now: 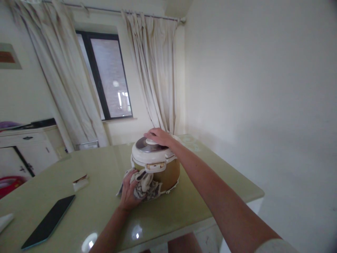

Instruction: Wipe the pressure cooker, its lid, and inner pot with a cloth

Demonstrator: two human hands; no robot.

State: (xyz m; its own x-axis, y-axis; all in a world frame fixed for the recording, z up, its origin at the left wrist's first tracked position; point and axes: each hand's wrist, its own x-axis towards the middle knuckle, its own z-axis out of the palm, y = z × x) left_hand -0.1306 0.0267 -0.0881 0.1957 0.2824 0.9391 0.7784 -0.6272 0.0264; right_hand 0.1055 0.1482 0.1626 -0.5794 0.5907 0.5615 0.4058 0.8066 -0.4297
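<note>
A round electric cooker (170, 172) with a gold body, a white rim and a shiny dark lid top stands upright on the table. My right hand (159, 137) is over the top of its lid, with the fingers curved across the white lid handle (151, 142). Low at the cooker's front left, my left hand (129, 191) grips a crumpled, patterned grey-and-white cloth (146, 186). The cloth touches the lower side of the body, below the white side handle (156, 167). Part of the lid is hidden by my right hand and forearm.
The glossy green table (100, 165) has a rounded far-right corner near the wall. On its left lie a dark tablet-like slab (50, 221), a small clear packet (80, 182) and a white item (5, 221) at the edge. A white cabinet (37, 149) stands beyond, beside curtains (158, 70).
</note>
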